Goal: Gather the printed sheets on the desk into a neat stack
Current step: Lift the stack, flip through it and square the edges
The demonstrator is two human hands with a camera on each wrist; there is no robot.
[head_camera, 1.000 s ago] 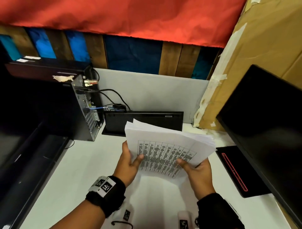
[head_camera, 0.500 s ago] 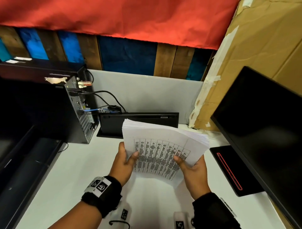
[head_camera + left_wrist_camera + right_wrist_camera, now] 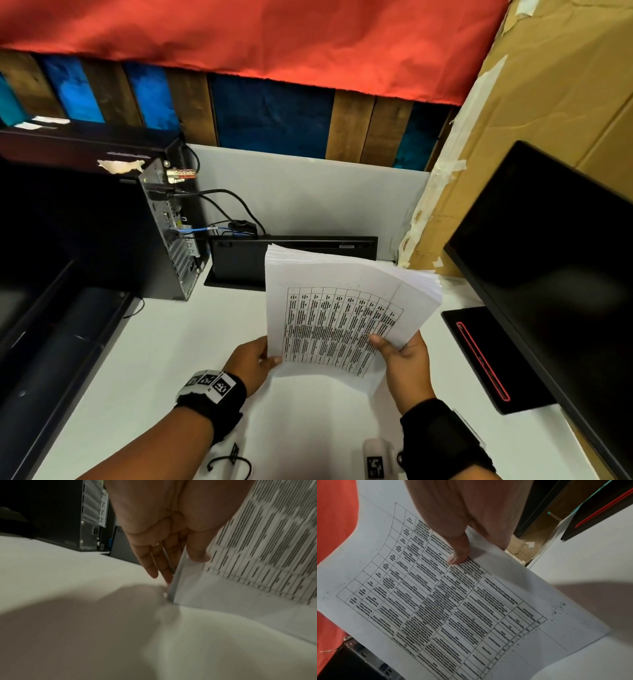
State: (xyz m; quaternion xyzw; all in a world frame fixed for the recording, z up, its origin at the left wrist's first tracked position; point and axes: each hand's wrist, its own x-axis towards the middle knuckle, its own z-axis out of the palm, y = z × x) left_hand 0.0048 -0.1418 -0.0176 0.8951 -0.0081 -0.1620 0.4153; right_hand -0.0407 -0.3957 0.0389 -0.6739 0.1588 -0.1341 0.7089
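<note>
A thick stack of printed sheets [image 3: 342, 308] with a table of text on top is held upright over the white desk [image 3: 164, 359], tilted to the right. My left hand [image 3: 255, 359] pinches its lower left corner, thumb in front and straight fingers behind the sheets' edge [image 3: 176, 574]. My right hand [image 3: 400, 359] grips the lower right side, thumb [image 3: 458, 555] pressed on the printed page [image 3: 436, 608]. The top edges of the sheets fan unevenly. In the left wrist view the stack's bottom corner stands at the desk surface [image 3: 68, 574].
A black computer tower [image 3: 113, 233] with cables stands at the left, a black dock [image 3: 291, 260] behind the sheets. A black monitor [image 3: 555, 274] and its base with a red line [image 3: 493, 359] are at the right, cardboard [image 3: 548, 102] behind.
The stack has turned more upright and shifted slightly right. My left hand slid down from the stack's left side to its lower left corner.
</note>
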